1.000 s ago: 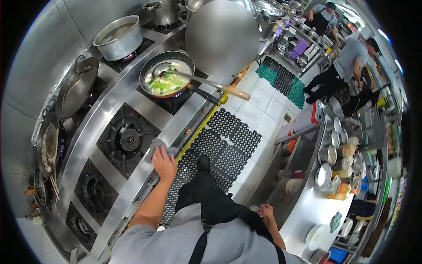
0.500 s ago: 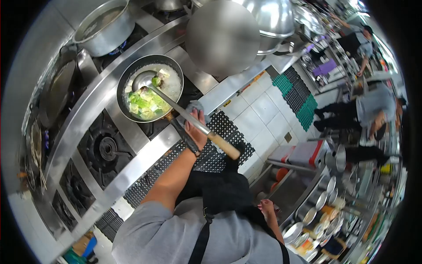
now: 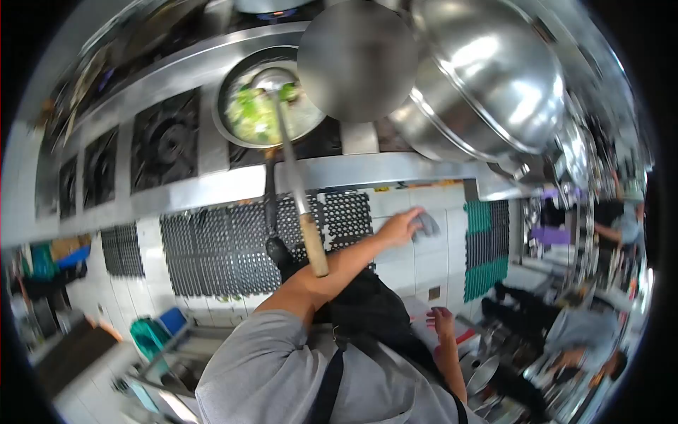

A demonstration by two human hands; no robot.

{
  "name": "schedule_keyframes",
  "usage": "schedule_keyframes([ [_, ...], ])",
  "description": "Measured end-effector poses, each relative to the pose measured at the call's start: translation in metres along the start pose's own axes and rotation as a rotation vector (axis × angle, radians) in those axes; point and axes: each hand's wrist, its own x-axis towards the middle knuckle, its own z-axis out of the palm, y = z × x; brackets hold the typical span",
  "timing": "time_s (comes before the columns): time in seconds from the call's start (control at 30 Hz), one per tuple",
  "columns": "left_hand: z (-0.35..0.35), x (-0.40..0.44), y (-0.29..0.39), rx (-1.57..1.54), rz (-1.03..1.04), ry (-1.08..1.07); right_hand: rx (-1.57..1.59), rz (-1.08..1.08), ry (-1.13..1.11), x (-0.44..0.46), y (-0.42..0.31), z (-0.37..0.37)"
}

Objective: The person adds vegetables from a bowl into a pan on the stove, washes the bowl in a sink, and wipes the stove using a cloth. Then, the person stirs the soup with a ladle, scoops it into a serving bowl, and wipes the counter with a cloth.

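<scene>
Grip of the left hand (image 3: 400, 227) pinches a blurred grey cloth (image 3: 427, 225); the pan (image 3: 220, 103) is partly hidden.

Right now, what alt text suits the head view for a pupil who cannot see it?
A person's left hand holds a grey cloth in front of a stove, with the right hand lower in the picture. On the stove, a ladle rests in a pan of green and pale food.
</scene>
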Motion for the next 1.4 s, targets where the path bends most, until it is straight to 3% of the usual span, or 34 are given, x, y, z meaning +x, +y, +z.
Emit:
schedule_keyframes([
  [0.03, 0.004, -0.016, 0.007, -0.226, -0.143, -0.018, 0.041, -0.051, -0.085, -0.003, -0.041, 0.012],
  [0.1, -0.009, -0.056, 0.013, -0.162, -0.221, 0.108, 0.015, -0.213, -0.309, -0.023, -0.123, 0.057],
  [0.17, -0.031, -0.100, -0.007, -0.206, -0.413, 0.096, -0.030, -0.362, -0.549, -0.005, -0.152, 0.107],
  [0.23, -0.065, -0.151, -0.024, -0.598, -0.479, 0.177, -0.080, -0.391, -0.806, -0.005, -0.178, 0.174],
  [0.3, -0.132, -0.205, 0.024, -1.052, -0.561, 0.238, -0.174, -0.308, -1.102, 0.012, -0.178, 0.242],
  [0.4, -0.206, -0.283, 0.043, -1.266, -0.591, 0.397, -0.101, -0.240, -0.947, -0.066, -0.188, 0.336],
  [0.5, -0.269, -0.338, 0.058, -1.378, -0.323, 0.461, -0.061, -0.349, -1.012, -0.106, -0.181, 0.421],
  [0.57, -0.316, -0.359, 0.053, -1.396, -0.286, 0.493, 0.167, -0.448, -1.028, -0.141, -0.182, 0.467],
  [0.63, -0.367, -0.368, 0.054, -1.432, -0.073, 0.477, 0.324, -0.539, -0.856, -0.206, -0.219, 0.497],
  [0.7, -0.420, -0.371, 0.021, -1.672, 0.481, -0.092, 0.504, -0.605, -0.845, -0.189, -0.230, 0.527],
  [0.73, -0.435, -0.383, 0.080, -1.325, 0.158, 0.457, 0.530, -0.604, -0.782, -0.193, -0.244, 0.534],
  [0.77, -0.454, -0.394, 0.086, -1.228, 0.126, 0.536, 0.572, -0.605, -0.719, -0.198, -0.257, 0.541],
  [0.83, -0.487, -0.429, 0.073, -1.062, 0.080, 0.607, 0.368, -0.472, -0.343, -0.182, -0.267, 0.553],
  [0.87, -0.498, -0.451, 0.069, -1.050, 0.068, 0.615, 0.112, -0.430, -0.290, -0.161, -0.264, 0.555],
  [0.9, -0.505, -0.474, 0.060, -1.010, 0.009, 0.648, 0.125, -0.437, -0.274, -0.153, -0.253, 0.560],
  [0.97, -0.507, -0.526, 0.044, -0.931, -0.127, 0.747, -0.425, -1.051, 0.182, -0.145, -0.234, 0.562],
  [1.0, -0.504, -0.555, 0.025, -0.890, -0.178, 0.778, -0.585, -1.226, 0.230, -0.168, -0.235, 0.556],
  [1.03, -0.497, -0.585, 0.012, -0.918, -0.266, 0.827, -0.592, -1.219, 0.233, -0.179, -0.234, 0.554],
  [1.1, -0.479, -0.641, -0.021, -0.989, -0.449, 0.942, -0.788, -1.617, 0.278, -0.189, -0.238, 0.559],
  [1.33, -0.400, -0.807, -0.086, -1.063, -0.888, 1.362, -0.884, -1.720, 0.216, -0.174, -0.298, 0.595],
  [1.37, -0.385, -0.831, -0.093, -0.641, -0.988, 1.209, -0.918, -1.700, 0.195, -0.161, -0.302, 0.605],
  [1.4, -0.364, -0.861, -0.102, -0.229, -1.050, 1.025, -1.015, -1.541, 0.124, -0.145, -0.302, 0.620],
])
